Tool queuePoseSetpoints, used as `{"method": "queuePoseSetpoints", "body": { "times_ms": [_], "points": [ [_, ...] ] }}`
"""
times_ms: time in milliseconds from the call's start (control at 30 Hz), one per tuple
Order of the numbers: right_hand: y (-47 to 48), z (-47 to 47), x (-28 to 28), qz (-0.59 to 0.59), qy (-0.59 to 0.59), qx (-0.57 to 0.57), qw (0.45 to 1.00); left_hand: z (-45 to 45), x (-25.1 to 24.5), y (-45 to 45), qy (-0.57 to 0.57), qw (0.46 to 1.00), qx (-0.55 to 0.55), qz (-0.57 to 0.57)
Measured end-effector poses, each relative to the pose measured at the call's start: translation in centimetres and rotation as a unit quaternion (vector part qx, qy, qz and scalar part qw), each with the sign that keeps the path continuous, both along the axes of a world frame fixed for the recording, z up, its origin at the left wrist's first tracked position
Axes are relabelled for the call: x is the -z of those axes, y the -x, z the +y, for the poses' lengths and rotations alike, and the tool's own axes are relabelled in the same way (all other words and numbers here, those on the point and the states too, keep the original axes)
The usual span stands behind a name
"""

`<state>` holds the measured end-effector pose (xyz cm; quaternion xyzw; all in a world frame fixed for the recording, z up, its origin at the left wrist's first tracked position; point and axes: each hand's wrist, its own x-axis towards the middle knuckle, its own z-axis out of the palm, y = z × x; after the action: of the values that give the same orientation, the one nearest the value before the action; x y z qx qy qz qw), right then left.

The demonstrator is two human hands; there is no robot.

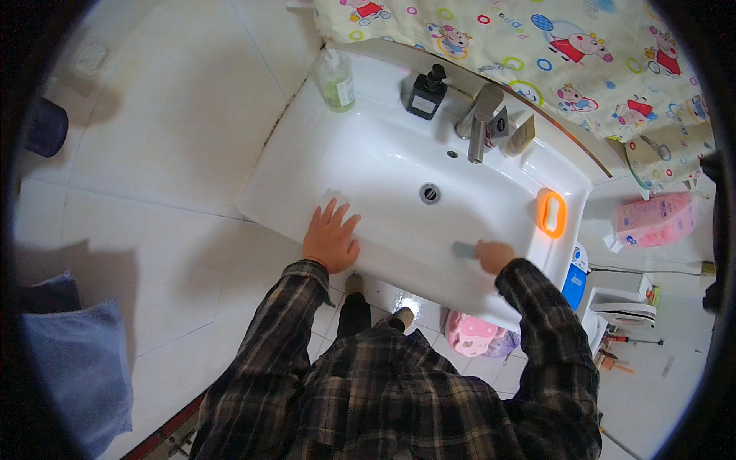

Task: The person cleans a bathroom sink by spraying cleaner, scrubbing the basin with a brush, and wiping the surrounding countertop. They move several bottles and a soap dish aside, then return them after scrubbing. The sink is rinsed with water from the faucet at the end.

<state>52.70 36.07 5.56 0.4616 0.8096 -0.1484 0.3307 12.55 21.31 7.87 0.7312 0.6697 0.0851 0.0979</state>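
A white ceramic washbasin [397,227] lies before me, with a metal drain [430,194] at its bottom. My left hand [329,237] rests palm down on its front left edge, fingers spread and holding nothing. Low on the basin's front right side, my right hand [494,257] is closed on a small greyish object [463,249]. Motion blurs that object, so its exact kind is unclear. Over the drain stands a metal faucet [478,129]. An orange soap dish [543,213] holding a pale soap bar [552,213] sits on the right rim.
Along the back rim stand a green liquid soap bottle [338,86], a black pump bottle [426,98] and a tube [520,137]. A cartoon-print curtain [517,46] hangs behind. Blue towels [80,368] hang at left. Right are a pink package [658,219] and a toilet [621,305].
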Motion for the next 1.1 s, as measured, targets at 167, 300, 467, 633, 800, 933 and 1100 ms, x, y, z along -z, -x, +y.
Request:
{"method": "queuePoseSetpoints", "body": {
  "times_ms": [167,300,467,633,800,933,1100],
  "points": [
    [2.0,3.0,0.5,-0.040,-0.152,0.086,0.984,-0.1,-0.1,0.0,0.004,1.000,-0.005,-0.002],
    [3.6,3.3,2.2,0.016,0.048,-0.046,0.998,0.1,0.1,0.2,0.013,1.000,-0.011,-0.009],
    [3.0,4.0,4.6,-0.049,-0.072,0.027,0.996,0.2,0.2,0.3,0.007,1.000,-0.007,-0.014],
    [4.3,5.1,5.8,0.031,-0.010,-0.015,0.999,0.2,0.1,0.5,0.029,0.999,-0.006,-0.024],
    [5.8,6.0,6.8,0.039,-0.093,0.077,0.992,0.2,-0.1,0.4,0.018,0.999,-0.007,-0.027],
    [6.4,6.5,7.5,0.048,-0.039,0.030,0.998,0.1,-0.3,0.2,0.011,0.999,-0.011,-0.032],
    [8.3,8.2,9.3,0.033,-0.073,0.107,0.991,0.3,-0.5,0.2,0.003,0.999,-0.019,-0.037]
  ]
}}
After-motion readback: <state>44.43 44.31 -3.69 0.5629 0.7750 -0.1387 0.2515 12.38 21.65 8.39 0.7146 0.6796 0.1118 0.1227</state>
